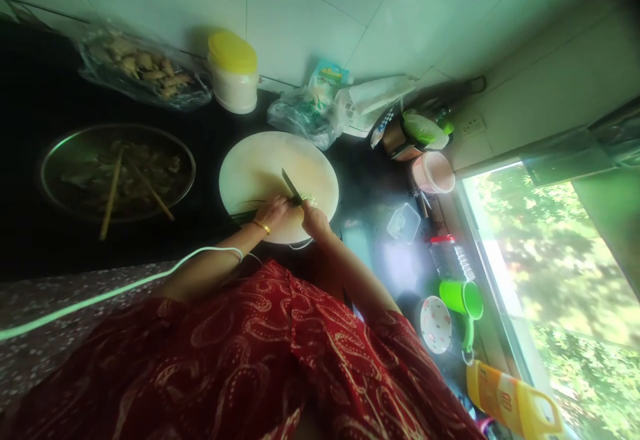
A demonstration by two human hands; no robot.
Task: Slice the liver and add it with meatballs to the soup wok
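**Knife over the greens on the round board**

My right hand (314, 219) is closed around the handle of the knife (291, 187); the handle itself is hidden inside my fist, and only the dark blade shows, slanting up and away over the board (260, 160). My left hand (273, 212) lies flat with fingers together, pressing down on the greens (246, 212), thin stalks that run off toward the board's left edge. Where the stalks pass under my fingers I cannot see them. A few pale cut bits (311, 199) sit just beside the blade's heel, too small to make out well. A gold bangle (262, 227) rings my left wrist.

The board rests on the dark counter, its near edge covered by my hands and forearms. Left of it stands a metal bowl (55, 160) with chopsticks (111, 193) laid across dim food that I cannot identify. At the counter's back edge, against the tiled wall, are a plastic bag (145, 70) of brownish pieces, a tub (234, 90) with a yellow lid, and a heap of crumpled packets (320, 103).

Toward the counter's right end, by the window, things crowd in glare: a pink cup (433, 172), a clear box (404, 221), a green mug (463, 297), a spotted dish (435, 324). A yellow bottle (513, 400) is partly cut off at the bottom of the picture. My red patterned dress (260, 360) blocks the counter's front edge, and a pale cable (115, 290) crosses my left arm.
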